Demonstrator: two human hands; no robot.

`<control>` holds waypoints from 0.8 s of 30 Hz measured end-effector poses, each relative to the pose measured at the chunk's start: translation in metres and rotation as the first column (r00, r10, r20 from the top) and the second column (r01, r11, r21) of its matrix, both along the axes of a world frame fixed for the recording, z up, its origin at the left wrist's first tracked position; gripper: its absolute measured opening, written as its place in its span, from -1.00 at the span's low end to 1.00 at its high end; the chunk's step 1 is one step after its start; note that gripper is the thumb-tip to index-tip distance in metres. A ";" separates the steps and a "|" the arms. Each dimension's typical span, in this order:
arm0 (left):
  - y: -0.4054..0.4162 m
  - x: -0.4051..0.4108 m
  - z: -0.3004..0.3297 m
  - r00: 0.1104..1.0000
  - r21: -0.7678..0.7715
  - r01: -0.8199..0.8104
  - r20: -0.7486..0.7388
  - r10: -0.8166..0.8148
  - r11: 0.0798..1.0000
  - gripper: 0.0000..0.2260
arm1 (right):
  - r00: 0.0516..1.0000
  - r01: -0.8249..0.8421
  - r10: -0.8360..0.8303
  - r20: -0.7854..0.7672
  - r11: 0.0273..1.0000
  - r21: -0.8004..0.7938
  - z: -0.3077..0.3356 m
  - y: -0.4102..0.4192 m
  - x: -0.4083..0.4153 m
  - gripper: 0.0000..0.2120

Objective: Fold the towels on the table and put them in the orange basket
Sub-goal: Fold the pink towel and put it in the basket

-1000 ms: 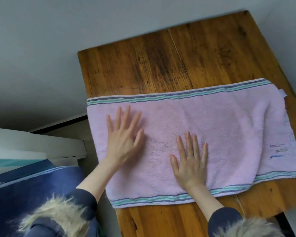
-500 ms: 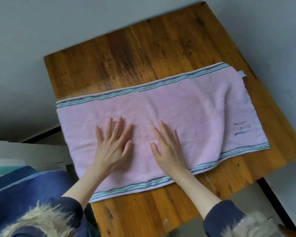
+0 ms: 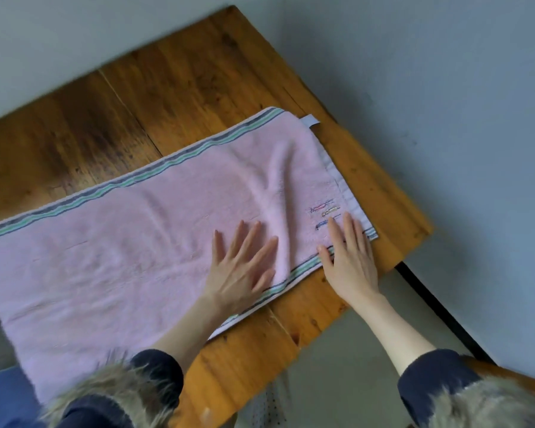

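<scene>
A pink towel [image 3: 142,242] with green and grey striped borders lies spread lengthwise across the wooden table [image 3: 173,97]. A raised crease runs near its right end, beside small coloured embroidery and a white tag.

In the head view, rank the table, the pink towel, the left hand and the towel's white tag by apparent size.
1. Table and towel: look close, and both are cut off by the frame, so unranked.
2. Left hand.
3. Tag, smallest by far.
</scene>
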State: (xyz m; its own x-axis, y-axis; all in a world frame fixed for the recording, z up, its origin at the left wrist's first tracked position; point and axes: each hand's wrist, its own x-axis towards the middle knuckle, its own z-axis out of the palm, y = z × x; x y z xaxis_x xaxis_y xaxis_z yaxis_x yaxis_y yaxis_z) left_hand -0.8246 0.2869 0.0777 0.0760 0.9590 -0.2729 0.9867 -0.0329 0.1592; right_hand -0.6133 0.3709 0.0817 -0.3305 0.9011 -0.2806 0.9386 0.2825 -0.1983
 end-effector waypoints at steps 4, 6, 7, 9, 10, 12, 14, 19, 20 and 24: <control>0.009 0.020 -0.005 0.998 -0.012 0.046 -0.050 -0.046 0.999 -0.50 | 0.999 -0.040 0.040 -0.004 0.998 0.051 -0.008 0.017 0.035 -0.48; 0.016 0.031 -0.003 0.996 0.002 0.066 -0.068 -0.066 0.998 -0.51 | 0.999 -0.035 0.035 0.002 0.997 0.072 -0.008 0.029 0.049 -0.51; 0.022 0.037 -0.001 0.994 0.012 0.077 -0.074 -0.076 0.997 -0.51 | 1.000 -0.027 0.027 0.000 0.997 0.074 -0.007 0.035 0.056 -0.52; 0.039 0.046 0.001 0.994 0.032 0.086 -0.076 -0.084 0.996 -0.49 | 1.000 -0.011 0.011 -0.007 0.997 0.080 -0.006 0.047 0.068 -0.54; 0.050 0.048 0.001 0.993 0.040 0.089 -0.078 -0.086 0.995 -0.48 | 1.000 -0.002 0.003 -0.014 0.996 0.088 -0.006 0.052 0.073 -0.56; 0.075 0.053 -0.002 0.991 0.059 0.096 -0.094 -0.090 0.994 -0.44 | 0.999 0.034 -0.031 -0.033 0.995 0.097 -0.004 0.060 0.083 -0.59; 0.099 0.058 -0.004 0.987 0.053 0.113 -0.117 -0.106 0.992 -0.39 | 0.997 0.063 -0.059 -0.046 0.994 0.091 -0.004 0.065 0.089 -0.59; 0.116 0.068 -0.015 0.978 -0.007 0.190 -0.089 -0.190 0.982 -0.43 | 0.959 0.214 -0.162 -0.230 0.952 0.219 0.003 0.075 0.083 -0.74; 0.114 0.068 -0.017 0.980 0.001 0.183 -0.080 -0.182 0.983 -0.45 | 0.951 0.251 -0.188 -0.247 0.934 0.255 0.005 0.080 0.081 -0.76; 0.109 0.070 -0.021 0.979 0.053 0.181 -0.104 -0.175 0.982 -0.47 | 0.941 0.306 -0.287 -0.179 0.948 0.084 0.008 0.120 0.065 -0.54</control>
State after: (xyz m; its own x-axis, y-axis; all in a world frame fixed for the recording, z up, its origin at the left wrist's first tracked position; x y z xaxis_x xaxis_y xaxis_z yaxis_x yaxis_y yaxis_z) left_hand -0.7541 0.3954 0.0570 0.2231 0.9477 -0.2284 0.9748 -0.2165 0.0538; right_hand -0.5485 0.4913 0.0895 -0.0764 0.9872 -0.1403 0.9404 0.0246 -0.3391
